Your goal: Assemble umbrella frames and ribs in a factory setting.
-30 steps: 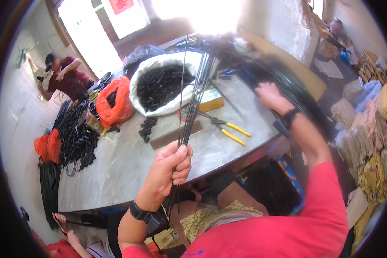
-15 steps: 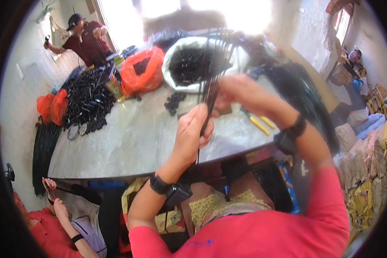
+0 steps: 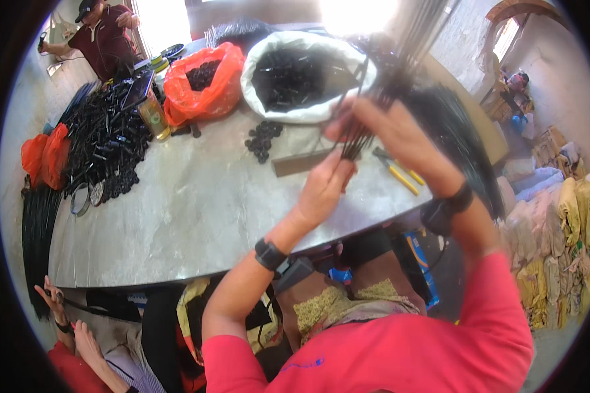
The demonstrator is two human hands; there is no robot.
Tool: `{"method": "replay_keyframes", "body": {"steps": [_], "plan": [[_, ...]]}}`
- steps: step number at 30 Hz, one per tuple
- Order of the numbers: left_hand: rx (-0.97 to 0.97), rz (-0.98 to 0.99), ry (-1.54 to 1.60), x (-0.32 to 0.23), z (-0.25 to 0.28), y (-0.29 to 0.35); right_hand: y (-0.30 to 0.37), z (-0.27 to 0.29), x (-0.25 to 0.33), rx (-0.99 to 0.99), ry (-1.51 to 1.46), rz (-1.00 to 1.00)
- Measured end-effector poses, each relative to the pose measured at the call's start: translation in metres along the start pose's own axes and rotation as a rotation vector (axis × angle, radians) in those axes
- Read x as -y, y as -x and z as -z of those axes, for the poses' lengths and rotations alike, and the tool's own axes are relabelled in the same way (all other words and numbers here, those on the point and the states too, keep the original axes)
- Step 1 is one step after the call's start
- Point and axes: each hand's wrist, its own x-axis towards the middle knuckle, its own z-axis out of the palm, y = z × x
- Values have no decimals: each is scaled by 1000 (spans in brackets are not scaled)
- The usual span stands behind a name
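Note:
My left hand (image 3: 326, 185) is closed around the lower part of a bundle of thin dark rods (image 3: 352, 148) above the table. The rods slant up to the right, their upper ends blurred. Against the bundle, just above my left hand, is my right hand (image 3: 390, 131); motion smears its fingers, so their grip is unclear. Beneath the hands lie a flat grey-brown bar (image 3: 300, 163) and a tool with yellow handles (image 3: 403, 179). A white sack (image 3: 248, 85) of small black parts stands just beyond.
Left of the sack are an orange bag (image 3: 200, 103), a jar (image 3: 154, 119) and a heap of black parts (image 3: 105, 144). Long dark strands (image 3: 455, 124) lie at the right. One person (image 3: 105, 42) stands at the back left; another person's hand (image 3: 88, 346) is at lower left.
My hands and the rods have shifted right, and the bundle now leans to the right instead of standing nearly upright. The view has also shifted, and the bar shows more fully.

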Motion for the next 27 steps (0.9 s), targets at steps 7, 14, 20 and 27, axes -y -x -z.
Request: {"method": "replay_keyframes", "body": {"steps": [7, 14, 20, 27], "plan": [[-15, 39, 84, 3, 1, -1, -4, -1, -3, 16, -108, 16], [-153, 96, 176, 15, -14, 14, -6, 9, -21, 140, 110, 138], [-259, 105, 228, -31, -12, 28, 17, 32, 8, 262, 459, 68], [-303, 281, 345, -63, -61, 57, 39, 14, -15, 240, -322, 125]]}}
